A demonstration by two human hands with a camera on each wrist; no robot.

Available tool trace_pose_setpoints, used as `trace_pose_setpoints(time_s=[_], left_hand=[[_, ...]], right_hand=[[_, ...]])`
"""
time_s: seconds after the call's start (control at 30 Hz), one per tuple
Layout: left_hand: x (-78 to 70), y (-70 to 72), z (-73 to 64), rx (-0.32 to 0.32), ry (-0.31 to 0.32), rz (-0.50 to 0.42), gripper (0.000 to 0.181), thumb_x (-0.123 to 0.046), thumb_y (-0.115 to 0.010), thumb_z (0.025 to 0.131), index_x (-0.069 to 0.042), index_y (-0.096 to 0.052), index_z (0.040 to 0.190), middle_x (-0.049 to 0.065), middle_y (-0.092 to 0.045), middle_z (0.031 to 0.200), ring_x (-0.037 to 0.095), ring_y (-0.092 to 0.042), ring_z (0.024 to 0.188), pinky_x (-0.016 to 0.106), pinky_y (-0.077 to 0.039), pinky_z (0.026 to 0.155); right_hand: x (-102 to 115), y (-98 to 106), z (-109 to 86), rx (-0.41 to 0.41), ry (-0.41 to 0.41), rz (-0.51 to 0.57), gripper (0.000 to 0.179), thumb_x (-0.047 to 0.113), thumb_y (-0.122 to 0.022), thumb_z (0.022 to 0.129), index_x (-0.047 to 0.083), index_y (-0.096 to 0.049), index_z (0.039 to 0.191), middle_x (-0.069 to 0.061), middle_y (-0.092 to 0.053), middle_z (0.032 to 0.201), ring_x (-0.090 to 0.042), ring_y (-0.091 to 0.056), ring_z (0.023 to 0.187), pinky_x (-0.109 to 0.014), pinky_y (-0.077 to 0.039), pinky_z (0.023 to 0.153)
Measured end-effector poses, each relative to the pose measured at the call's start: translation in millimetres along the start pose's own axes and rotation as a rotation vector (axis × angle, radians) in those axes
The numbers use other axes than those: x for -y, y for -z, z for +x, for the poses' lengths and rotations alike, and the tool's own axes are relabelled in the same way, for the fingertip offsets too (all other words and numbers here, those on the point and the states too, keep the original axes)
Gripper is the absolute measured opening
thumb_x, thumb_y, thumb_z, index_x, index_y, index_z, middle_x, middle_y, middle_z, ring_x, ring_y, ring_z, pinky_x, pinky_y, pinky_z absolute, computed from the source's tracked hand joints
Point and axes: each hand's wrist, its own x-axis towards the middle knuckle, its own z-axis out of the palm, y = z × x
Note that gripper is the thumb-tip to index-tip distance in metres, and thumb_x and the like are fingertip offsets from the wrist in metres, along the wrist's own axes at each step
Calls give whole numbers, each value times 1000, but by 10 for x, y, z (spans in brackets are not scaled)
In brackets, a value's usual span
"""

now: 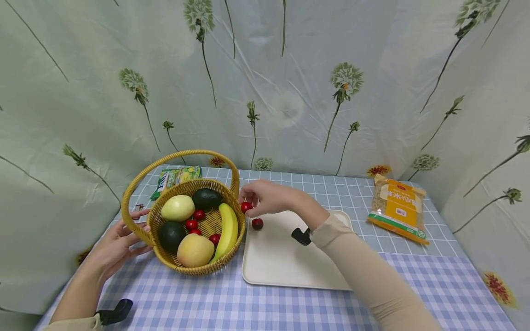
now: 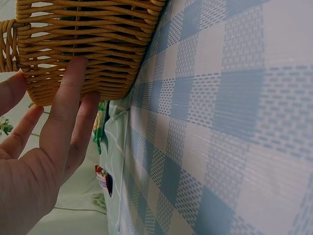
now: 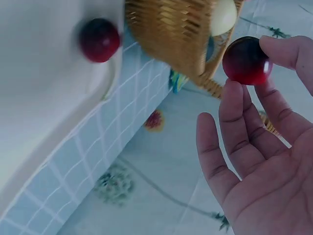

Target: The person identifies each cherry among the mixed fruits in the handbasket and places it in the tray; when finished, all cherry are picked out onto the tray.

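Between the thumb and fingers of my right hand is a pinched red cherry, held beside the right rim of the wicker basket. In the right wrist view this cherry looks dark on top. A second cherry lies on the white tray. My left hand touches the basket's left side with spread, extended fingers, also seen against the wicker wall. The basket holds a banana, a peach, two dark green avocados, a pale yellow-green fruit and several cherries.
Behind the basket lies a green snack bag. A small red packet sits at the left edge. An orange-and-clear food bag lies on the right. The basket's tall handle arches over it. A floral curtain closes off the back.
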Motion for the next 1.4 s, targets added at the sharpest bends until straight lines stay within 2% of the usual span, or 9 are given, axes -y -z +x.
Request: trace_pose_setpoints(time_s=[0.2, 0.43, 0.67, 0.93, 1.13, 1.4], left_hand=[[1, -3, -4, 3, -10, 7, 54, -25, -64, 109, -31, -41, 158, -13, -62, 116, 4, -70, 104, 39, -66, 88], [7, -13, -4, -2, -3, 0, 54, -24, -65, 109, -32, -41, 157, -12, -61, 117, 3, -70, 104, 38, -66, 87], [-5, -26, -11, -15, 5, 22, 55, -27, -65, 109, -31, -41, 158, -14, -62, 117, 3, -70, 104, 39, -66, 88], [-1, -31, -14, -19, 4, 16, 54, -27, -66, 109, -32, -42, 157, -15, -62, 117, 2, -70, 104, 39, -66, 88], [14, -32, -13, -22, 3, 7, 53, -25, -66, 109, -33, -43, 155, -14, -63, 115, 3, -70, 103, 39, -66, 88], [17, -31, -15, -28, 14, 24, 57, -27, -66, 108, -32, -40, 159, -15, -63, 115, 3, -70, 103, 40, -66, 89]], right_hand=[[-237, -33, -187, -42, -29, -5, 22, 12, -73, 92, 9, -73, 114, 1, -70, 95, -12, -62, 89, -26, -54, 84], [-539, -215, -364, -53, -110, -21, 21, 12, -76, 92, 10, -75, 113, 2, -68, 89, -11, -60, 85, -24, -51, 79], [-724, -367, -431, -68, -143, -33, 25, 12, -80, 91, 6, -79, 116, 0, -67, 88, -9, -56, 81, -22, -50, 75], [-807, -451, -414, -69, -154, -16, 26, 13, -82, 90, 8, -78, 115, 0, -68, 89, -7, -57, 80, -21, -51, 76], [-801, -473, -407, -73, -165, -1, 25, 17, -87, 89, 10, -77, 111, 2, -70, 89, -7, -59, 80, -21, -52, 76], [-768, -491, -418, -62, -180, -12, 26, 20, -88, 90, 12, -79, 113, 0, -67, 96, -9, -58, 84, -22, -51, 77]])
